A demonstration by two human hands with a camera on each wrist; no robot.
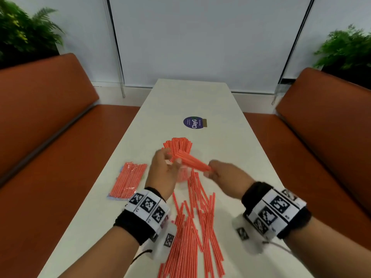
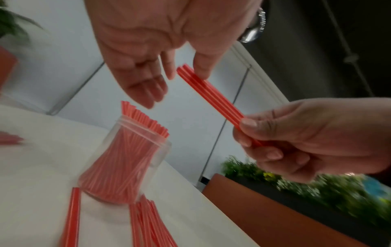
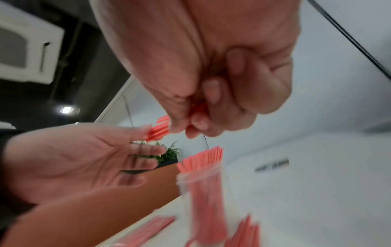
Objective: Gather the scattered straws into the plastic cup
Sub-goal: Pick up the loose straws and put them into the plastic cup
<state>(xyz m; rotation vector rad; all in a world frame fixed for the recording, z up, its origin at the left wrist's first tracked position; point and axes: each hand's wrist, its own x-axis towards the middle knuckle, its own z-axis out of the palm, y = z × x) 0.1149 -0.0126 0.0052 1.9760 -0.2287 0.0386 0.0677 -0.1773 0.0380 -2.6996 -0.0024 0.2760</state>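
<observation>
both forearms reach fwd over the worktop (image 1: 218,97). right hand (image 1: 224,173) curled, pinching one end of a small bundle of straws (image 1: 191,162); left hand (image 1: 164,171) open, fingers relaxed, thumb touching the bundle's other end. 1 plastic cup (image 2: 127,160) of straws just beyond the hands; loose straws (image 1: 192,227) scattered betw the wrists; 1 packet of straws (image 1: 128,180) left of left hand.

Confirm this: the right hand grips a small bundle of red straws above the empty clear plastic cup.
Wrong about the cup. The clear plastic cup is already packed with red straws, as the left wrist view shows. The right hand does grip a small bundle of red straws above it.
</observation>
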